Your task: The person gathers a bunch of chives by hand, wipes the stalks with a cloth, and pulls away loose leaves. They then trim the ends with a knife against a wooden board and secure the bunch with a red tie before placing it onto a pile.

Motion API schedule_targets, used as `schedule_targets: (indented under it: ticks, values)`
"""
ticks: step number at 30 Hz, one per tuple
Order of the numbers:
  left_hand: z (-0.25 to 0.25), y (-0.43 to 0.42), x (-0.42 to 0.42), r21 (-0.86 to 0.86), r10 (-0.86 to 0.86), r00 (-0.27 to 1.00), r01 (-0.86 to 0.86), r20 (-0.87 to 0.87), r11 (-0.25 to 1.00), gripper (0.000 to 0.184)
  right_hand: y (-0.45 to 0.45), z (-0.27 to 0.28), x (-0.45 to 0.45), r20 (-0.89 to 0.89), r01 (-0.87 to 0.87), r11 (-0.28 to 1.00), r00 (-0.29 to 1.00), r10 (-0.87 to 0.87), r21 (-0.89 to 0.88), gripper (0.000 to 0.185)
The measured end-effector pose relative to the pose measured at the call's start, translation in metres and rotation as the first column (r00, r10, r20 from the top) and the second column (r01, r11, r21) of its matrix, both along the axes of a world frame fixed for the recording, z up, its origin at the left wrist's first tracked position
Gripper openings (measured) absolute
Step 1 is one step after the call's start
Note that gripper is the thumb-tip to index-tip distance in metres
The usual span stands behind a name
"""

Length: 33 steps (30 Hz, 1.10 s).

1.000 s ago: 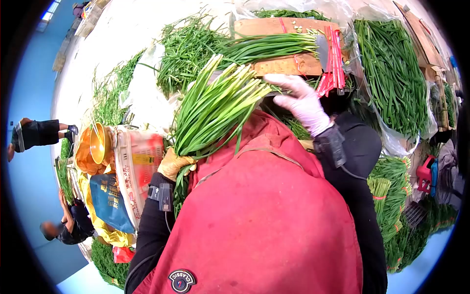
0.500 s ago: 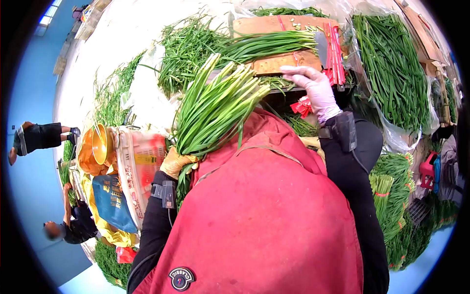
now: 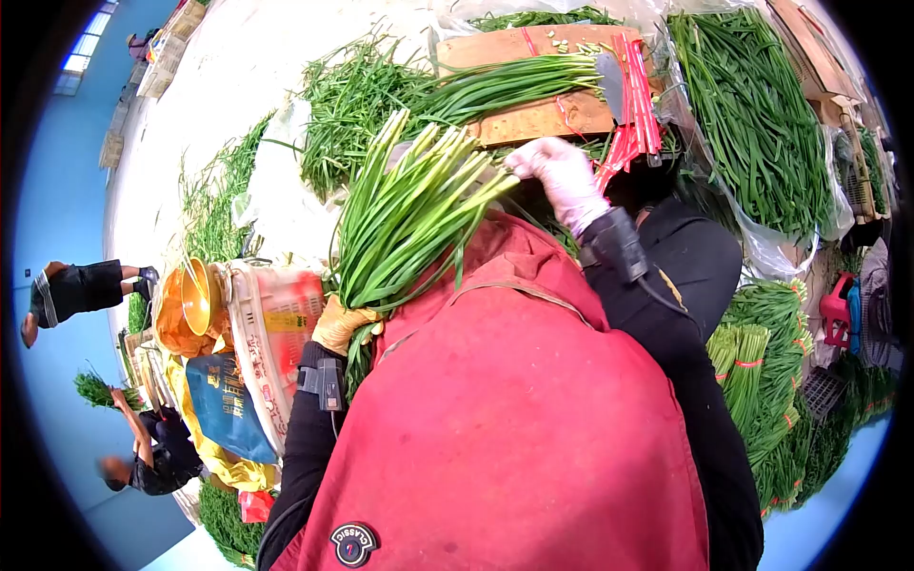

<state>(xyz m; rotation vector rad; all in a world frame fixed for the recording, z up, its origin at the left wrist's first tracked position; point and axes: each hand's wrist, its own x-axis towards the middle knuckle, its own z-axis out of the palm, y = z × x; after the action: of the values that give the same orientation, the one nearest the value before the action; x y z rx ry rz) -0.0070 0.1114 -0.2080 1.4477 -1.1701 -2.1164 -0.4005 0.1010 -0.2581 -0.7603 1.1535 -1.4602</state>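
Note:
My left hand [image 3: 341, 325], in a yellowish glove, is wrapped round the leafy end of a loose bunch of green stalks [image 3: 409, 214]. The pale stalk ends fan out up and to the right, over the top of the red apron [image 3: 514, 409]. My right hand [image 3: 562, 176], in a thin pale glove, has its fingers bent together at the tips of the rightmost stalks; it pinches there, but what lies between the fingertips is too small to tell. Above, more stalks [image 3: 524, 84] lie across a wooden board [image 3: 543, 124], beside a blade [image 3: 610, 88] and red strips [image 3: 640, 95].
Loose greens [image 3: 357, 109] lie left of the board, and a long heap [image 3: 752, 124] rests on plastic at right. Tied bundles [image 3: 747, 366] are at lower right. A crate [image 3: 276, 333] and an orange bowl [image 3: 197, 295] stand left. Two people [image 3: 86, 287] are farther left.
My right hand rose away from the stalks, then came back down and left to their tips, its fingers now drawn together. A person at far left now holds up some greens.

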Motion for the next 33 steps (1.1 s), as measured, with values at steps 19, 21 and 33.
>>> schedule_targets:
  ticks: [19,21,33]
  values:
    - [-0.012,-0.005,0.01,0.127,0.062,0.989,-0.045,-0.134,0.991,0.047,0.011,0.044,0.014,0.048,-0.132,0.991,0.99,0.132,-0.002,0.03]
    - [-0.01,-0.005,0.008,0.139,0.057,0.99,-0.039,-0.13,0.99,0.047,0.005,0.044,0.022,-0.161,-0.312,0.94,0.944,0.289,-0.141,0.035]
    - [-0.008,-0.006,0.004,0.099,0.032,0.997,-0.025,-0.07,0.995,0.046,-0.002,0.045,-0.043,-0.042,-0.048,0.985,0.998,0.056,0.163,0.013]
